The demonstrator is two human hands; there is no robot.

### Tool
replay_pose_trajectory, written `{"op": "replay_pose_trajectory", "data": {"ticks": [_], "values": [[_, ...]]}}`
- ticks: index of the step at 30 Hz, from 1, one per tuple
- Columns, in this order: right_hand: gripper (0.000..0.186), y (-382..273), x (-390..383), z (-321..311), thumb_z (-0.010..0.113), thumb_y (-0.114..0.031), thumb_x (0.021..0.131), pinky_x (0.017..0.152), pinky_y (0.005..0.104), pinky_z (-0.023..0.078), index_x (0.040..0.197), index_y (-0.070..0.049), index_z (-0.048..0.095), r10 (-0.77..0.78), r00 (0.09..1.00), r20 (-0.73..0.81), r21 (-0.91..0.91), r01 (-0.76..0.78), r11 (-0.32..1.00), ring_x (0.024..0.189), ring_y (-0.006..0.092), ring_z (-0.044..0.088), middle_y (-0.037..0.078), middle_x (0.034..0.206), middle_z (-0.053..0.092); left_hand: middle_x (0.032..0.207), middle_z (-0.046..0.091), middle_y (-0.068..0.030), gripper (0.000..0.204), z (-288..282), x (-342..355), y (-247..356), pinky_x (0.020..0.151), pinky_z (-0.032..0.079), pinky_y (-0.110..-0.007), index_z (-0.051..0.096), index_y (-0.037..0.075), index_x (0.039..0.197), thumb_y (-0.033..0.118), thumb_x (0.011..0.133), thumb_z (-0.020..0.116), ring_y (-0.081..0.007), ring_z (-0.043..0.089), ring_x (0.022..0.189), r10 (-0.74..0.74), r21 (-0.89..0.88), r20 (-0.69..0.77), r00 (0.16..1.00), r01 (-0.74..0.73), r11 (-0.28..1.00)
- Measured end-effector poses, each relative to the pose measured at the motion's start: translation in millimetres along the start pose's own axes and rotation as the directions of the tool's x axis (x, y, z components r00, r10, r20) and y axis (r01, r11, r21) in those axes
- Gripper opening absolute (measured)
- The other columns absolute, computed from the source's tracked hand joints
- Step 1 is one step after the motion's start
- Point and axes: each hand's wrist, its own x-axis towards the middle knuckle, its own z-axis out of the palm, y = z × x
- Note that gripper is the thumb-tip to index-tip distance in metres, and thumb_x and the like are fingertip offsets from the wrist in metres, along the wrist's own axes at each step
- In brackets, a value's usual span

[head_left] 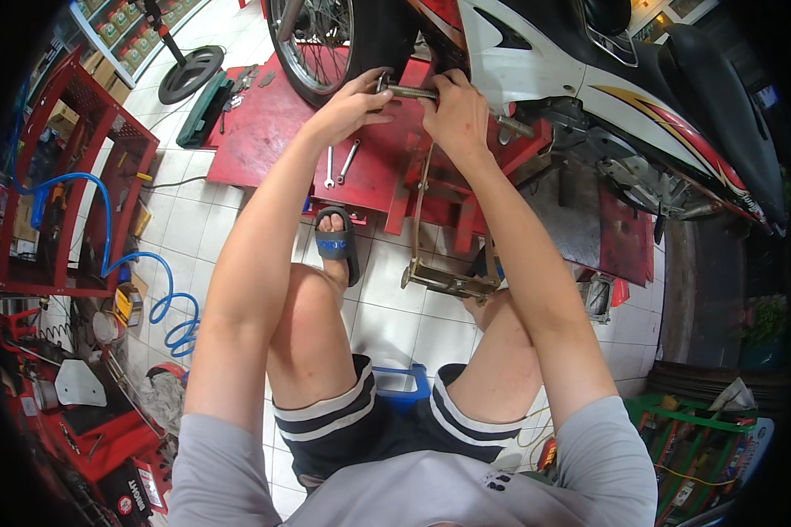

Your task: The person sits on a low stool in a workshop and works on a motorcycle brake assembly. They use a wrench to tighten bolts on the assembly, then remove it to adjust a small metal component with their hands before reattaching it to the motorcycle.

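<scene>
While left hand (353, 104) pinches the axle bolt (410, 91) end and right hand (455, 110) grips its shaft below the motorcycle (589, 79), by the wheel (312, 44), keep it level; spanners (338, 164) lie near.

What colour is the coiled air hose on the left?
Blue; the coiled air hose shows clearly in the head view.

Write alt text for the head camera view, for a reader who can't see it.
Seen from above, a seated person's left hand and right hand grip a long metal axle bolt beside a motorcycle's wheel on a red lift platform. Two wrenches lie on the platform; a blue air hose coils at left.
</scene>
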Motion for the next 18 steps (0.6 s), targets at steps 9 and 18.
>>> {"op": "replay_pose_trajectory", "data": {"ticks": [9, 18], "values": [[0.028, 1, -3, -3, 0.076, -0.023, 0.076, 0.079, 0.0439, 0.054, 0.099, -0.009, 0.069, -0.018, 1.000, 0.016, 0.016, 0.018, 1.000, 0.091, 0.0337, 0.064, 0.011, 0.102, 0.061, 0.110, 0.060, -0.0083, 0.047, -5, -1, 6, 0.081, 0.050, -0.028, 0.042, -0.002, 0.139, 0.026, 0.102, 0.052, -0.0161, 0.061, 0.096, 0.075, 0.086, -0.023, 0.997, -0.073, 0.994], [0.030, -1, 0, 6, 0.074, -0.027, 0.078, 0.080, 0.0427, 0.054, 0.106, -0.016, 0.071, 0.004, 0.997, 0.075, 0.006, -0.004, 1.000, 0.095, 0.0315, 0.065, 0.010, 0.109, 0.062, 0.059, 0.055, -0.0046, 0.064, 7, 14, 11, 0.042, 0.042, -0.026, 0.062, 0.000, 0.075, 0.062, 0.088, 0.061, -0.0136, 0.052, 0.044, -0.097, 0.178, -0.368, 0.925, 0.172, 0.969]]}}
